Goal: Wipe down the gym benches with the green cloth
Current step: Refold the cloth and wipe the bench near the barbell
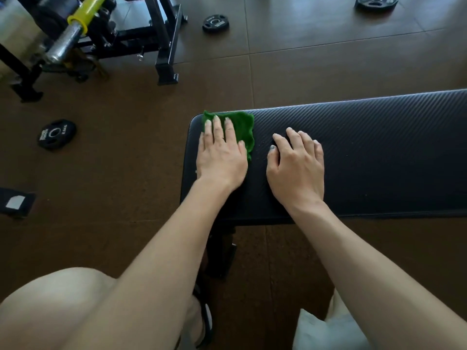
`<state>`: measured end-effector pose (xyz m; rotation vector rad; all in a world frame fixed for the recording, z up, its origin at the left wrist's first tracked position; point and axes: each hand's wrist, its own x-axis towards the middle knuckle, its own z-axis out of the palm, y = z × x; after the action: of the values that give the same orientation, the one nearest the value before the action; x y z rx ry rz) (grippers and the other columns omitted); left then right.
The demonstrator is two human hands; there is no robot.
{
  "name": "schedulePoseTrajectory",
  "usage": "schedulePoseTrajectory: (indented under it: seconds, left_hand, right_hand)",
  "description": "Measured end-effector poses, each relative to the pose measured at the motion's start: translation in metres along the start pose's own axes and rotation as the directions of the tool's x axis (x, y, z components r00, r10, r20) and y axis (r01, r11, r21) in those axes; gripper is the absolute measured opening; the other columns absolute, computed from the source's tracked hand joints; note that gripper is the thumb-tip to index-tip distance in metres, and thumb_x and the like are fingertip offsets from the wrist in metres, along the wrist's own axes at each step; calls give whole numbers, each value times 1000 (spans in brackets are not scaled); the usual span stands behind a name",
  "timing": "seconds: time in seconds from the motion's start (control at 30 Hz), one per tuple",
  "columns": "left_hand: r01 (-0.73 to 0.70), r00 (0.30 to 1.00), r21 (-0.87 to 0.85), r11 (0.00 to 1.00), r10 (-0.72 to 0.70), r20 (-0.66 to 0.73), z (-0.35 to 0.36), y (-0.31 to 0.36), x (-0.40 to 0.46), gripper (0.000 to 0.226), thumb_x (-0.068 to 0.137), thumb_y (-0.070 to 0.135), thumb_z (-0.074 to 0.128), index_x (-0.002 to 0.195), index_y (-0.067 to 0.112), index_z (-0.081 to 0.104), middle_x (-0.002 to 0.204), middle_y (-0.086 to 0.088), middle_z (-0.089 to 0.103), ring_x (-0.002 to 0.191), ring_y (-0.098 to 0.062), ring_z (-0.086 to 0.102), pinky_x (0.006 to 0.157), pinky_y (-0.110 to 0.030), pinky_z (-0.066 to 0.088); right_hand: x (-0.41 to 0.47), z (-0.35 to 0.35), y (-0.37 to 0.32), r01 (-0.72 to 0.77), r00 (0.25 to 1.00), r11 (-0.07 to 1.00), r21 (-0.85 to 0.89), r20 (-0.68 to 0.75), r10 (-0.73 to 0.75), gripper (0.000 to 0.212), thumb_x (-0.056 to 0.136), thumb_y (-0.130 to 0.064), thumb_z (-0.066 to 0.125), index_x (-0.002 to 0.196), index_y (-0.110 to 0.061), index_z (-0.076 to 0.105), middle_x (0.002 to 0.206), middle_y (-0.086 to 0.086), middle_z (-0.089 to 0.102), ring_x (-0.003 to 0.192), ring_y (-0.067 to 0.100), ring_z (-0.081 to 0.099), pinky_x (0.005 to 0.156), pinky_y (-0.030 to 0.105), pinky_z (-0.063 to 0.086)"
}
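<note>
A black padded gym bench (366, 152) with a ribbed surface runs from the middle of the view out past the right edge. A green cloth (243, 127) lies flat on its left end, near the far corner. My left hand (221, 155) presses down on the cloth with straight, spread fingers and covers most of it. My right hand (297, 168) rests on the bare pad just right of the cloth, fingers slightly bent, holding nothing.
Brown floor mats surround the bench. Small black weight plates lie at the left (56, 133), far middle (216, 23) and far right (376, 3). A black rack frame (165, 61) with a yellow-collared barbell (75, 29) stands far left. My knee is at the lower left.
</note>
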<state>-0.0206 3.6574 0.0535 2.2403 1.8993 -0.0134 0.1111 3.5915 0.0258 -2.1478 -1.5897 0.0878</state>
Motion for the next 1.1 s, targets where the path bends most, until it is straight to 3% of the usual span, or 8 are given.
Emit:
schedulePoseTrajectory:
  seconds: [0.1, 0.2, 0.33, 0.53, 0.67, 0.83, 1.0, 1.1]
  left_hand:
    - [-158, 987, 11, 987, 158, -19, 11, 3, -75, 63, 110, 39, 19, 165, 13, 1, 172, -12, -3, 159, -24, -8, 129, -41, 0]
    - [-218, 976, 59, 974, 219, -2, 19, 3, -118, 63, 109, 39, 16, 164, 13, 3, 172, -12, 2, 159, -25, -3, 129, -42, 2]
    - [-245, 969, 44, 968, 245, 8, 15, 17, -70, 62, 110, 40, 17, 164, 16, -1, 173, -8, -4, 159, -22, -9, 128, -37, -5]
    - [-169, 984, 51, 984, 165, 72, 8, 58, 27, 63, 110, 39, 17, 164, 15, -4, 173, -8, -8, 159, -23, -11, 128, -39, -5]
    - [-260, 964, 15, 965, 259, 61, 12, 43, -35, 63, 110, 41, 16, 164, 16, -4, 173, -7, -7, 158, -19, -12, 129, -36, -6]
    - [-357, 926, 128, 925, 369, -77, 38, 13, -134, 59, 111, 39, 27, 163, 12, 20, 169, -11, 23, 158, -26, 17, 128, -44, 21]
    - [-411, 894, 170, 896, 433, -115, 39, 10, -112, 56, 111, 41, 28, 159, 13, 36, 163, -11, 37, 153, -26, 32, 124, -42, 30]
    - [-323, 939, 22, 946, 323, -117, 21, 9, -76, 54, 111, 39, 25, 161, 19, 30, 168, -4, 28, 156, -19, 23, 128, -35, 17]
  right_hand:
    - [2, -12, 10, 48, 994, 998, 28, 95, -50, 47, 107, -34, 42, 151, -22, 52, 164, 7, 40, 154, 25, 28, 129, 46, 11]
    - [9, -31, 42, 88, 989, 982, -167, 134, -66, 49, 106, -42, 39, 153, -30, 49, 164, 6, 39, 155, 29, 26, 128, 53, 6]
    - [7, -38, 78, -15, 994, 988, -155, 104, 31, 50, 109, -46, 31, 156, -37, 40, 168, 0, 32, 156, 28, 20, 128, 57, 5]
    - [9, -33, 77, -35, 999, 995, -92, 21, 37, 48, 108, -41, 33, 152, -30, 50, 163, 0, 41, 153, 26, 29, 127, 54, 12]
    - [8, -33, 80, -34, 999, 997, -67, 12, 35, 49, 108, -40, 32, 152, -28, 51, 163, 0, 42, 154, 25, 29, 128, 53, 12]
    - [9, -31, 81, -40, 999, 997, -61, -2, 40, 49, 108, -41, 32, 151, -27, 52, 162, 1, 43, 153, 26, 31, 127, 54, 13]
    - [10, -30, 79, -41, 999, 997, -71, 0, 42, 49, 108, -41, 33, 150, -27, 52, 162, 1, 43, 153, 26, 31, 127, 54, 13]
    - [9, -32, 79, -45, 999, 997, -64, 8, 46, 49, 108, -40, 33, 152, -27, 51, 163, 1, 41, 154, 25, 29, 128, 55, 11]
